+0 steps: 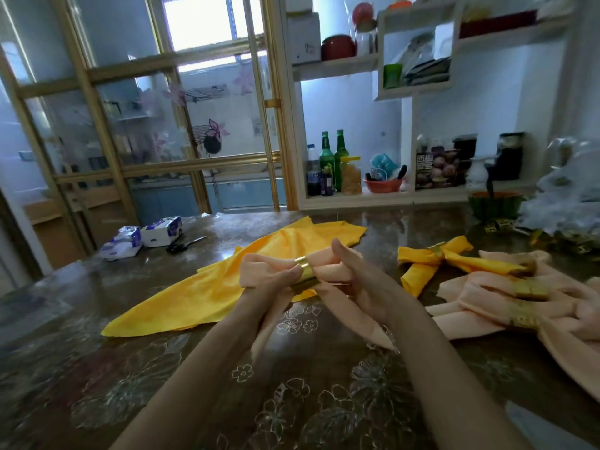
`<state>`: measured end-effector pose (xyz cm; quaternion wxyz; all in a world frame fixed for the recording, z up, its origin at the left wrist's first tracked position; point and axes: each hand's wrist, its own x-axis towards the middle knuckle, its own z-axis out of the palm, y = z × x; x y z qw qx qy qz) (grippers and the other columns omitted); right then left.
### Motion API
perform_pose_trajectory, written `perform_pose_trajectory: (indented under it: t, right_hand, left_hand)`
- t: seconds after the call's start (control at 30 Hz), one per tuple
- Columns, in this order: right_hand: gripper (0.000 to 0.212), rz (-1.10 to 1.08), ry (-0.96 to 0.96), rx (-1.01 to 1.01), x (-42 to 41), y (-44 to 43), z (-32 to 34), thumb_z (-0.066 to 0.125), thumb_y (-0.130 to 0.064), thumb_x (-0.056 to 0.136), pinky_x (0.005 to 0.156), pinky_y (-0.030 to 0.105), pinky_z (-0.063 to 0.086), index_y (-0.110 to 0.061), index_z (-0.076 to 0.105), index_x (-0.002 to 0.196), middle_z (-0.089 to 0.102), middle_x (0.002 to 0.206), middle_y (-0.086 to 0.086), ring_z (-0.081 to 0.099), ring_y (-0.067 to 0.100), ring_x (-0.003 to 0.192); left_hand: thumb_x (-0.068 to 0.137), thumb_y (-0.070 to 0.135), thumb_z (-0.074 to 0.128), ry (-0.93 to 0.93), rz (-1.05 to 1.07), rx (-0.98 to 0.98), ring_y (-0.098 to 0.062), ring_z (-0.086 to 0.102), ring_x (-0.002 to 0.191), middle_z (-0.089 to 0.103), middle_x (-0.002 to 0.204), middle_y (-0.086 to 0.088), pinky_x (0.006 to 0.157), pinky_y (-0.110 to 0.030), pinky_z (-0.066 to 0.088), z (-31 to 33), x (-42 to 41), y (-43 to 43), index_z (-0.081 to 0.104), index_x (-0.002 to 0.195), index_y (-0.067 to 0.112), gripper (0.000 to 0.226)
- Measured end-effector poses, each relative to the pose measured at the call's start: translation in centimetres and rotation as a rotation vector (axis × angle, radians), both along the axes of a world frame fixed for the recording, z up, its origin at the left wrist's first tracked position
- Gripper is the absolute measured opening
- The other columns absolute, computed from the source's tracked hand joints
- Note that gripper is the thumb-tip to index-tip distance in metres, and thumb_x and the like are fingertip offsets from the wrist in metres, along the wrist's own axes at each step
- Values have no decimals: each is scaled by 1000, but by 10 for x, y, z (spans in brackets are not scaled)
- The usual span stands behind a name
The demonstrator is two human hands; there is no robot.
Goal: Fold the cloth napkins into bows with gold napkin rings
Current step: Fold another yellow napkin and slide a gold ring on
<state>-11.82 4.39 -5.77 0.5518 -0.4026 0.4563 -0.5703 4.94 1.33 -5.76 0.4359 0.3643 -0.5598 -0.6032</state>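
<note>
While both forearms reach out over the flower-patterned table (162, 368), I see the two hands meet just above it, around a peach napkin (256, 266) whose tails hang down toward the tabletop. The left hand (276, 282) curls its fingers under the gathered middle of the cloth, thumb lying against the edge of the gold ring (303, 277) that circles the napkin there. The right hand (355, 276) grips the fold on the other side of the ring, fingers wrapped round it and thumb raised. Beneath and beyond the hands an unfolded yellow napkin (211, 287) lies spread flat. To the right rests a yellow bow (422, 266) with its own ring, touching a heap of peach bows (487, 297) that carry gold rings as well. Farther left on the table sit two tissue packs (143, 237) with scissors (185, 245) just beside them. At the back, a white shelf holds green bottles (332, 157) and a red bowl (383, 186), next to a gold-framed glass door (181, 125).
</note>
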Motion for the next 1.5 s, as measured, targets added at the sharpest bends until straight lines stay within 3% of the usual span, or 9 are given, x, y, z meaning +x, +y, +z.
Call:
perform_pose_trajectory:
  t: [0.17, 0.43, 0.53, 0.6, 0.73, 0.93, 1.1, 1.33, 1.5]
  right_hand:
    - [51, 196, 165, -134, 4, 13, 12, 73, -32, 73, 77, 32, 53, -16, 49, 115, 66, 98, 9, 65, 18, 83]
    - [67, -107, 660, -94, -6, 56, 9, 56, -56, 83, 81, 28, 47, -15, 37, 133, 51, 129, 4, 53, 15, 107]
    - [60, -651, 868, -180, -5, 84, -5, 59, -45, 87, 92, 33, 46, -10, 40, 132, 50, 130, 9, 49, 21, 116]
    - [25, -904, 750, -304, 7, 108, -15, 55, -34, 91, 73, 21, 45, -16, 52, 107, 59, 105, 1, 55, 15, 96]
    - [27, -371, 472, -102, 27, 115, -34, 51, -44, 92, 73, 28, 47, -19, 56, 95, 63, 92, -3, 61, 14, 90]
    - [32, -312, 573, -160, 17, 119, -43, 54, -18, 90, 57, 31, 36, -13, 51, 58, 50, 57, 3, 47, 13, 57]
    - [30, -170, 209, -15, 1, 129, -33, 43, -40, 97, 65, 18, 43, -23, 51, 120, 57, 109, -2, 55, 11, 95]
    - [11, -197, 646, -97, -23, 137, -38, 53, -15, 89, 79, 39, 51, -11, 62, 86, 66, 86, 8, 62, 21, 83]
    - [10, -184, 790, -93, -50, 165, -33, 62, -26, 86, 60, 25, 46, -19, 60, 79, 60, 69, -7, 55, 0, 63]
  left_hand:
    - [74, 39, 70, -108, -44, 56, -18, 71, 85, 73, 95, -10, 68, -27, 53, 1, 13, 19, 64, 108, 11, 44]
    - [83, 9, 68, 60, 31, 26, -26, 59, 64, 66, 69, -18, 60, -33, 52, 8, 3, 44, 58, 106, -17, 36]
    - [84, 14, 67, 95, -46, 100, -18, 61, 67, 67, 76, -13, 59, -24, 55, 5, -17, 57, 59, 105, -5, 29]
    - [83, 16, 65, 133, -31, 128, -15, 62, 68, 67, 78, -10, 62, -24, 55, 3, -33, 64, 60, 100, 2, 22]
    - [75, 26, 74, 246, -133, 182, -22, 57, 73, 59, 90, -19, 66, -34, 52, 5, -60, 76, 58, 111, -3, 50]
    - [78, 26, 65, 182, -177, 179, -15, 59, 57, 63, 72, -10, 47, -22, 51, -7, -85, 88, 62, 95, 5, 27]
    - [71, 27, 71, 220, -140, 189, -17, 66, 62, 67, 81, -14, 52, -26, 52, -11, -100, 86, 63, 104, 1, 43]
    - [81, 23, 67, 131, -107, 92, -19, 64, 69, 66, 84, -17, 57, -26, 54, -12, -123, 86, 60, 112, -5, 42]
    - [75, 26, 71, 175, -309, 223, -21, 65, 73, 68, 85, -16, 57, -29, 55, -22, -131, 94, 59, 116, -1, 51]
